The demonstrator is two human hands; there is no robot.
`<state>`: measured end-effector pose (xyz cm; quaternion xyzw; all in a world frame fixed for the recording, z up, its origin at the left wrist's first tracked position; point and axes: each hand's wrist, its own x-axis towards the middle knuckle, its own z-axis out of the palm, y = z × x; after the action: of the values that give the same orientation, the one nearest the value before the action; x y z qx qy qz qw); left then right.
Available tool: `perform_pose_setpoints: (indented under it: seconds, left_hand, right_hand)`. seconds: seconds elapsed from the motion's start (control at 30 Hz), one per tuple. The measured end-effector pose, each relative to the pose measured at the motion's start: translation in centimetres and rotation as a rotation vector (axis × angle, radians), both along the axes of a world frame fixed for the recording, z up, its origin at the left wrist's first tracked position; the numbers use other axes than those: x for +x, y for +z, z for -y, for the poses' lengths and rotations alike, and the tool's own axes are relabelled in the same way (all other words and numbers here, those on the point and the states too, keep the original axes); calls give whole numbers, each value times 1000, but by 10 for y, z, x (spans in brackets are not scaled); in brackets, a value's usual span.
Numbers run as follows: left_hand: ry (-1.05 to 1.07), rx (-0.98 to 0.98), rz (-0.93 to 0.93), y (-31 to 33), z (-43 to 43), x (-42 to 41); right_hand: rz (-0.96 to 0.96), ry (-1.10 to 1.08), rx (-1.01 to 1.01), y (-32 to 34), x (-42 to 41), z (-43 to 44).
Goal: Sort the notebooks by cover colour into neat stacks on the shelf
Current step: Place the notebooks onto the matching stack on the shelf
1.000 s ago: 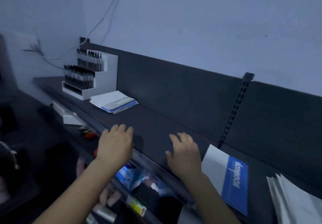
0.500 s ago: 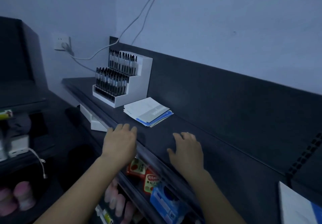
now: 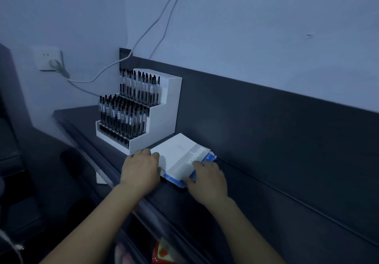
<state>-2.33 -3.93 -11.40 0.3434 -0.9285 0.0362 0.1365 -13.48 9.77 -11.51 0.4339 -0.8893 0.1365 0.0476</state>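
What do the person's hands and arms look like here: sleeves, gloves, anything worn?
Left hand and right hand are bare: no gloves, and no rings that show in the dim bluish light. Left forearm and right forearm are bare to the frame's edge, with no sleeve, watch or bracelet in view.

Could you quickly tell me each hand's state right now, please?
Left hand: against the left edge of the notebook stack; grip cannot be told.
Right hand: pinching that stack's near corner, fingers on top.
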Motion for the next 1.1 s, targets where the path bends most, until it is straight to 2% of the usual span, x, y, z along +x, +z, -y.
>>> perform_pose_setpoints:
  seconds: [0.17, 0.27, 0.4, 0.53, 0.7, 0.87, 0.97, 1.1]
  left_hand:
    - [-24, 74, 24, -6, 39, -27]
    - [-57, 194, 11, -11, 60, -41]
    - [-69, 385, -56, -15, 82, -55]
    - [-77, 494, -145, -15, 97, -63]
    - [-69, 459, -267, -14, 108, -64]
    - [-112, 587, -233, -3, 105, -70]
    - [-150, 730, -274, 4, 108, -67]
    - [-185, 1112, -497, 11, 97, -60]
  right_hand:
    - [75, -19, 102, -7, -10, 28]
    - [67, -37, 136, -9, -12, 38]
    - [93, -34, 103, -8, -16, 53]
    - [149, -33, 88, -11, -18, 69]
    - [193, -66, 18, -15, -18, 75]
    - [268, -80, -33, -11, -13, 71]
    - [338, -141, -118, -6, -10, 66]
    - [465, -268, -277, -1, -5, 59]
